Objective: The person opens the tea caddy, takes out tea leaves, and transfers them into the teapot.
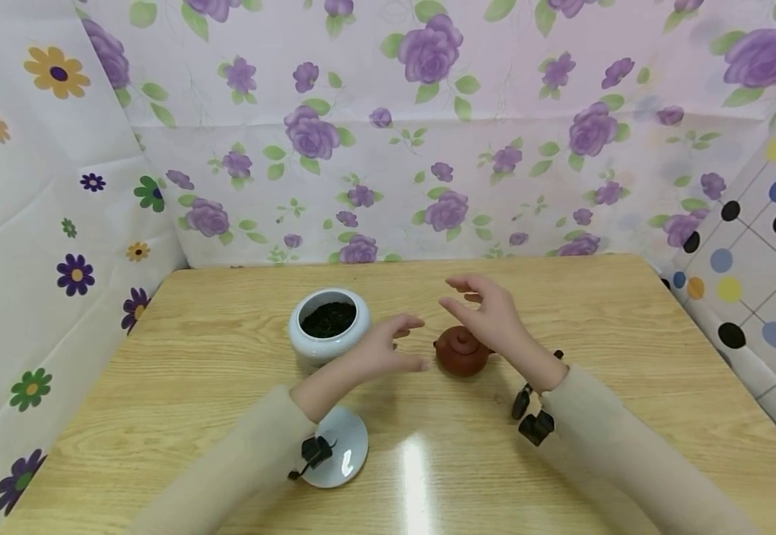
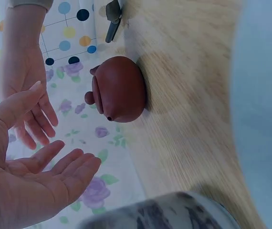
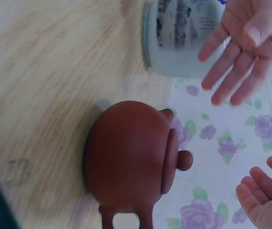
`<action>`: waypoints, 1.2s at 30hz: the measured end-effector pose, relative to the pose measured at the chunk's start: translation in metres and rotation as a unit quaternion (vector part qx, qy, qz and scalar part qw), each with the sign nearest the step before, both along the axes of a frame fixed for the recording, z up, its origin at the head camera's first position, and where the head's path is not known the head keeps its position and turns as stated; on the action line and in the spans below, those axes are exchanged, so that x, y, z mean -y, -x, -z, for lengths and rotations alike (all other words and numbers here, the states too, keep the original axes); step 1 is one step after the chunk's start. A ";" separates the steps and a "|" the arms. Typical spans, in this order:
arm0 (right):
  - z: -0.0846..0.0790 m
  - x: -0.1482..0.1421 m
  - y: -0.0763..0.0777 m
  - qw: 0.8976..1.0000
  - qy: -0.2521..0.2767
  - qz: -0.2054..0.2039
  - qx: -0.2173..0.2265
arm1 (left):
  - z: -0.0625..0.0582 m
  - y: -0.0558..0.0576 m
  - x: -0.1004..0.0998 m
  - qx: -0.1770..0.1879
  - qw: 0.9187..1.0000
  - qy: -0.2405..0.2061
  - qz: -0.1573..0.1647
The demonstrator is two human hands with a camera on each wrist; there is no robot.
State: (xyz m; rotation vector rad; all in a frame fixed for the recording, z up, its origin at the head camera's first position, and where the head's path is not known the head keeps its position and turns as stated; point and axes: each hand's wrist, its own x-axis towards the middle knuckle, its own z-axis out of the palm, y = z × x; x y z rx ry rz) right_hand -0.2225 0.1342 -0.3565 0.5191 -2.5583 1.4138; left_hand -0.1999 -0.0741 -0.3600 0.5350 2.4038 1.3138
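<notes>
A small reddish-brown clay teapot (image 1: 461, 353) stands upright with its lid on, its spout pointing left. My right hand (image 1: 492, 316) hovers by the teapot and overlaps its handle side in the head view, fingers loosely bent and holding nothing. Between the teapot and a white jar (image 1: 304, 343), my left hand (image 1: 382, 353) is held in the air with thumb and fingers spread apart, also with nothing in it. Dark tea leaves (image 1: 330, 319) lie inside the lidless jar. In the left wrist view, the palm (image 2: 36, 191) faces up and the teapot sits beyond it.
A round white lid (image 1: 354, 446) lies on the wooden table (image 1: 240, 312) below the left forearm. Small black devices (image 1: 536, 427) hang at both wrists. Behind the table is a floral curtain (image 1: 374, 171), with patterned sheets at both sides.
</notes>
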 end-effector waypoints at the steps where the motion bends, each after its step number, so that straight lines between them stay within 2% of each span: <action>1: 0.000 0.002 0.001 1.000 0.003 -0.005 -0.002 | 0.000 -0.003 0.004 -0.003 1.000 -0.002 -0.005; 9: 0.002 0.018 0.010 0.999 0.023 -0.032 0.005 | 0.009 -0.032 0.038 -0.041 0.998 -0.039 -0.020; 12: 0.004 0.025 0.013 0.999 0.026 -0.039 0.009 | 0.015 -0.044 0.050 -0.067 0.997 -0.043 -0.022; 16: 0.007 0.037 0.016 0.998 0.029 -0.050 0.008 | 0.020 -0.060 0.065 -0.107 0.992 -0.047 -0.040; 18: 0.009 0.043 0.017 0.998 0.034 -0.057 0.007 | 0.022 -0.068 0.071 -0.112 0.991 -0.047 -0.052; 25: 0.019 0.064 0.018 0.995 0.034 -0.085 0.031 | 0.028 -0.091 0.089 -0.083 0.991 -0.038 -0.094; 30: 0.026 0.079 0.018 0.993 0.035 -0.102 0.057 | 0.037 -0.102 0.097 -0.050 0.991 -0.039 -0.119; 36: 0.029 0.098 0.015 0.988 0.027 -0.132 0.071 | 0.051 -0.113 0.102 -0.038 0.987 -0.020 -0.156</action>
